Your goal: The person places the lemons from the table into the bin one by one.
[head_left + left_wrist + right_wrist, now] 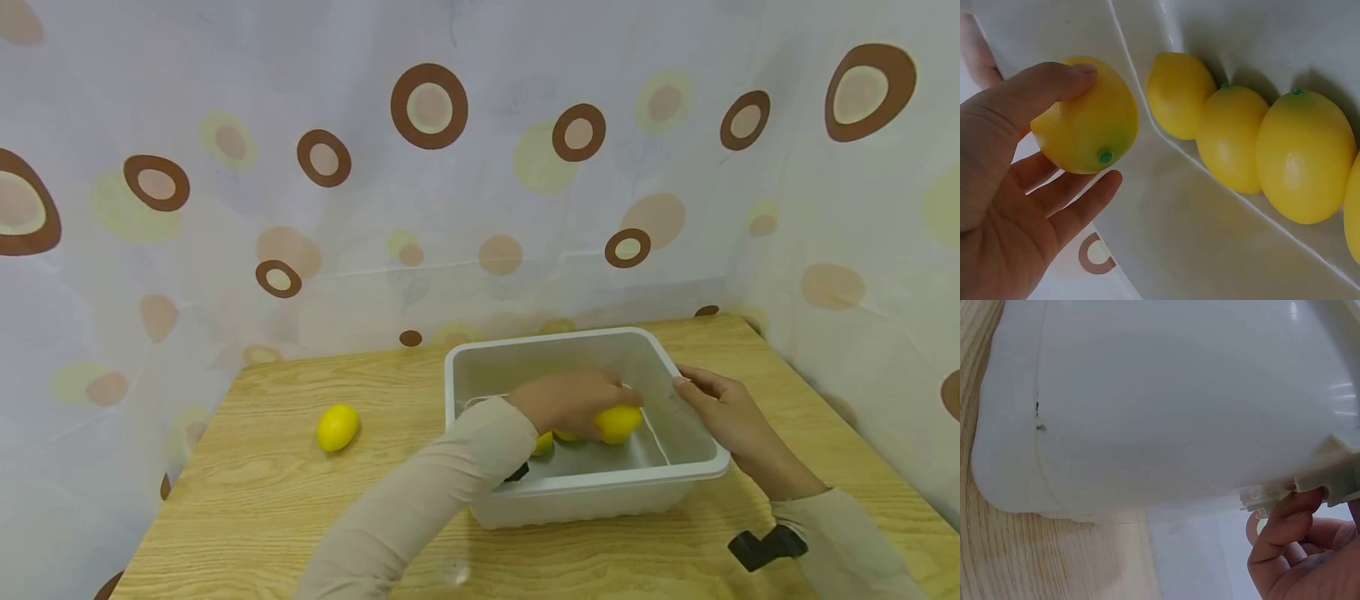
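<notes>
My left hand (570,400) reaches into a white plastic bin (585,502) and holds a lemon (618,425). In the left wrist view, thumb and fingers grip that lemon (1094,128), its green stem end showing. Beside it, several more lemons (1304,162) lie in a row on the bin's floor; in the head view my left hand and forearm mostly hide them. With thumb over the rim and fingers beneath it, my right hand (731,417) grips the bin's right side. The right wrist view shows the bin's outer wall (1147,406) and the right hand (1310,547) under the rim.
A single lemon (338,427) lies on the wooden table (262,500), left of the bin. Behind and along the sides hangs a pale curtain (480,192) with brown and yellow circles. The bin stands near the table's right side.
</notes>
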A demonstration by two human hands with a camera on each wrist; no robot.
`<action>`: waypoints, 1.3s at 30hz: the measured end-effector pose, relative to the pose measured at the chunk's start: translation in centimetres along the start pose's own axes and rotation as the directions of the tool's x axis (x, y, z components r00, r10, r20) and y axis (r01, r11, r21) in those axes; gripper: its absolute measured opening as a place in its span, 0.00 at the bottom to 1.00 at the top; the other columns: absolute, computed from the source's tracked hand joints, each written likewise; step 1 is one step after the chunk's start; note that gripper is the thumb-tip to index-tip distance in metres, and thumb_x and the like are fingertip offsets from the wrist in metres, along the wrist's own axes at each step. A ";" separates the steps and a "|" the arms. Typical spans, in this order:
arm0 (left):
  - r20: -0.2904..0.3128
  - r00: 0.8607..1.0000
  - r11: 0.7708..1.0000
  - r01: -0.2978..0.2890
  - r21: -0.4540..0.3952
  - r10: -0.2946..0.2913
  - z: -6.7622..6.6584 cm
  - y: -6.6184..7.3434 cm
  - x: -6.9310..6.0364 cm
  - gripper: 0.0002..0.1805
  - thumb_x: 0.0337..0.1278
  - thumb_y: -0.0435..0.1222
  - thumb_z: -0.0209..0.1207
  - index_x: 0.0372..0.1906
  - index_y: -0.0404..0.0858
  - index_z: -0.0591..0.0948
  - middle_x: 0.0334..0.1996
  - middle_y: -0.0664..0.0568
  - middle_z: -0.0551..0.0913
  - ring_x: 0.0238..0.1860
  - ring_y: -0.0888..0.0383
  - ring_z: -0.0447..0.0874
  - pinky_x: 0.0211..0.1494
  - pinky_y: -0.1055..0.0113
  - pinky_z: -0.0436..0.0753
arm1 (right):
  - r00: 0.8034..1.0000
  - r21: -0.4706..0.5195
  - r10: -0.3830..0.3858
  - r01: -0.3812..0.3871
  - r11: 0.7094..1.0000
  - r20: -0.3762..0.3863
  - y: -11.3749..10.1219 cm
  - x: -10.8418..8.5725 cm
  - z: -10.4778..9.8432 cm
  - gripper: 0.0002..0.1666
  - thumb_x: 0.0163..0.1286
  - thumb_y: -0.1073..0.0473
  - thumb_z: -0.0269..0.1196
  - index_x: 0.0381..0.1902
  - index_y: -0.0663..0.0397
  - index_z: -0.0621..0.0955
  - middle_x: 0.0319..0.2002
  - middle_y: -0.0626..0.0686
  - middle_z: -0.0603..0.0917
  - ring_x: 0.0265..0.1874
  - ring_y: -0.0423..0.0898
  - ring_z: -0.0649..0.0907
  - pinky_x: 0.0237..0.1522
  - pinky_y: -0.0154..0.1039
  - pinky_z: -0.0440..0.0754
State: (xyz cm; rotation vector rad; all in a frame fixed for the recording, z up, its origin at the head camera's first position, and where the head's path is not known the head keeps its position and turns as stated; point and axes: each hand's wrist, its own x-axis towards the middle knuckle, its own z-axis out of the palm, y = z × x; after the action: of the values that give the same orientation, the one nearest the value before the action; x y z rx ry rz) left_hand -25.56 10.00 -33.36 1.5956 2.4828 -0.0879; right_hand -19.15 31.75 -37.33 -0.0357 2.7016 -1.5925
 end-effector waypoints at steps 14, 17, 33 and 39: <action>0.089 0.996 0.999 -0.025 -0.041 0.028 1.6 0.9 2.2 0.34 0.53 0.38 0.68 0.66 0.58 0.71 0.59 0.64 0.73 0.58 0.66 0.68 0.61 0.76 0.68 | 1.000 0.001 0.004 -0.004 1.000 0.007 0.2 0.1 0.0 0.37 0.77 0.44 0.46 0.71 0.67 0.60 0.62 0.72 0.69 0.47 0.50 0.81 0.39 0.38 0.83; 0.104 0.993 0.998 -0.051 -0.048 0.056 1.4 1.2 2.5 0.34 0.52 0.36 0.68 0.65 0.58 0.73 0.57 0.66 0.75 0.56 0.67 0.69 0.61 0.77 0.67 | 1.000 -0.002 0.004 -0.004 1.000 0.006 0.2 0.1 0.0 0.37 0.77 0.44 0.46 0.71 0.67 0.60 0.63 0.72 0.69 0.49 0.54 0.80 0.40 0.40 0.84; 0.117 0.993 0.999 -0.031 0.013 0.029 1.6 1.4 2.8 0.33 0.51 0.38 0.69 0.64 0.61 0.73 0.56 0.65 0.77 0.57 0.65 0.71 0.60 0.73 0.71 | 1.000 0.009 0.004 -0.004 1.000 -0.019 0.0 0.0 0.2 0.37 0.76 0.44 0.47 0.70 0.67 0.62 0.62 0.72 0.69 0.47 0.53 0.81 0.39 0.42 0.85; 0.101 0.994 0.999 -0.034 0.040 0.030 1.8 1.2 2.9 0.32 0.55 0.40 0.66 0.66 0.59 0.71 0.58 0.66 0.76 0.60 0.65 0.69 0.63 0.74 0.68 | 1.000 0.014 0.005 -0.005 1.000 -0.019 0.0 0.0 0.2 0.37 0.76 0.44 0.47 0.70 0.66 0.62 0.62 0.72 0.68 0.48 0.54 0.80 0.40 0.42 0.84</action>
State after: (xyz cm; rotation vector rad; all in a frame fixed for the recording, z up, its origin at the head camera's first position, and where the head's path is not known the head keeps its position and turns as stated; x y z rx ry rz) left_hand -25.47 12.83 -35.61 1.6049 2.3937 -0.2120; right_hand -19.14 31.59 -37.38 -0.0138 2.7023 -1.6178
